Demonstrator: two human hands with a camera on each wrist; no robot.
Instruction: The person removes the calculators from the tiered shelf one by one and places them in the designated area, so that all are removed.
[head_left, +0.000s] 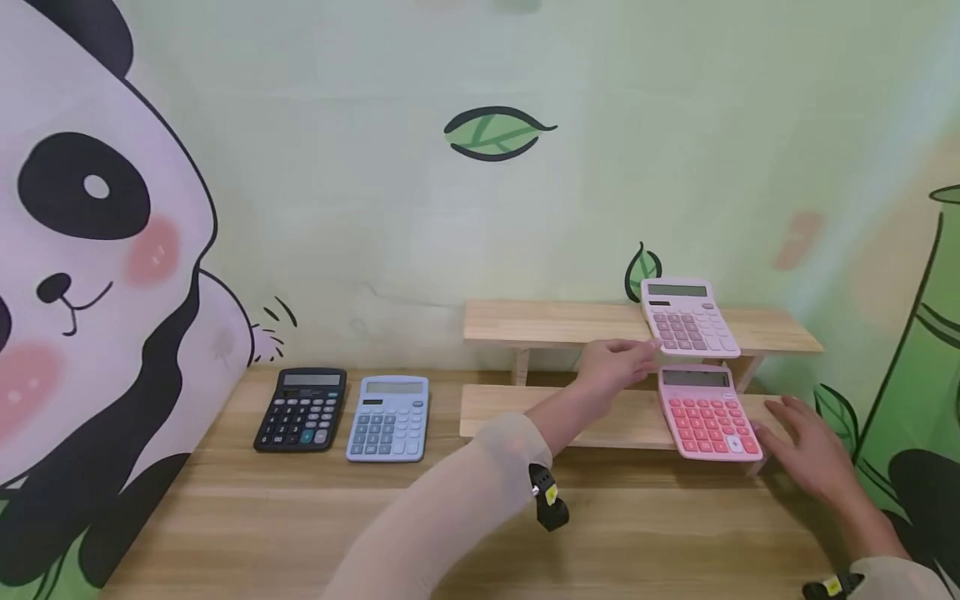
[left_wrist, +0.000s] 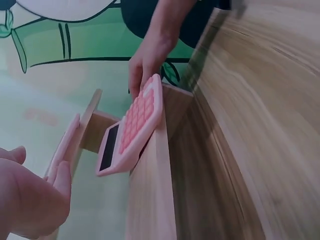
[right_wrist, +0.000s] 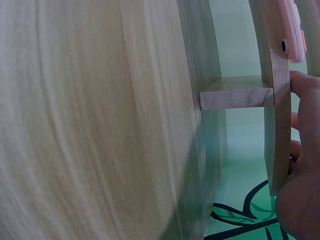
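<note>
One pale rounded calculator (head_left: 688, 317), left grip (head_left: 609, 372) pinching it, right grip (head_left: 813, 452) loose on grained wooden shelf (head_left: 632, 421)

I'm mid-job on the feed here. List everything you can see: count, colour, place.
Black calculator: one, black, far left on the table
Blue calculator: one, light blue, right of the black one
Pale pink calculator: one, pale pink, at the stand's upper tier
Pink calculator: one, pink with coral keys, at the lower tier
Two-tier stand: one, light wood, right side of table
Table: one, wood-brown, below everything
Backdrop: one, mostly pale green, behind; printed panda, leaves, bamboo
Sleeves: two, pale beige, on the forearms
Wrist devices: two, black, one per wrist
Left hand: one, bare, at the pale pink calculator's left edge
Right hand: one, bare, at the lower tier's right end
</note>
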